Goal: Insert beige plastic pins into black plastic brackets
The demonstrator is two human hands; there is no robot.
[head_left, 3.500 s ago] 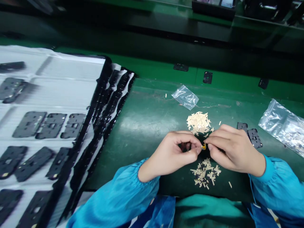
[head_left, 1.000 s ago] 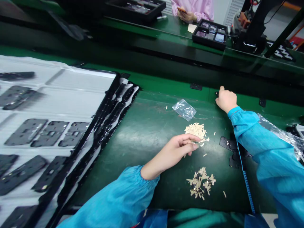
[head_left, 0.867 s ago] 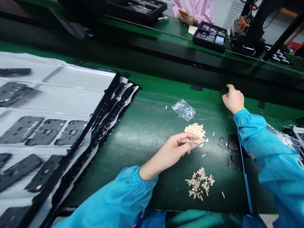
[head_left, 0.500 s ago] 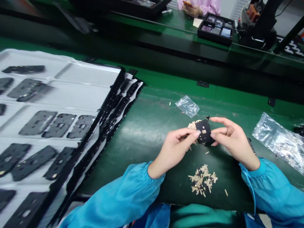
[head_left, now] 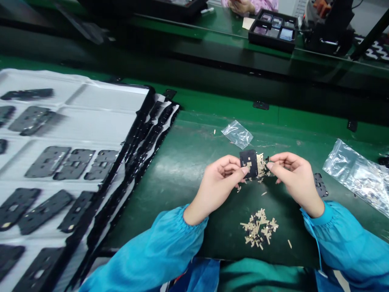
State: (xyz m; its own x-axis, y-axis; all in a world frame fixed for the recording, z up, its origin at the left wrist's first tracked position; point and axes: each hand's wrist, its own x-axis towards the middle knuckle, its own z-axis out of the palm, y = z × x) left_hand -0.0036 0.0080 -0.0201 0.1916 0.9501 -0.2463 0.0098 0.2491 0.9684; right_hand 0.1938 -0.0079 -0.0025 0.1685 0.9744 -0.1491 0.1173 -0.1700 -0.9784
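Note:
My left hand (head_left: 219, 183) pinches a small black plastic part (head_left: 249, 163) upright by its lower edge, over a pile of tan slips (head_left: 261, 164). My right hand (head_left: 292, 175) is closed in a pinch just right of the part, fingertips at the pile; what it holds is too small to name. A second heap of used tan and dark slips (head_left: 259, 228) lies nearer to me on the green mat (head_left: 188, 162). Both arms wear blue sleeves.
White trays (head_left: 60, 134) with several black parts fill the left, over a stack of black trays (head_left: 146, 134). A small clear bag (head_left: 237, 133) lies behind the hands, a larger bag (head_left: 355, 174) at right. Black parts (head_left: 320, 184) rest beside my right wrist. A person in pink (head_left: 243, 5) stands beyond.
My right hand reached to the far edge, came back with a black part, and passed it to my left hand, which now holds it upright.

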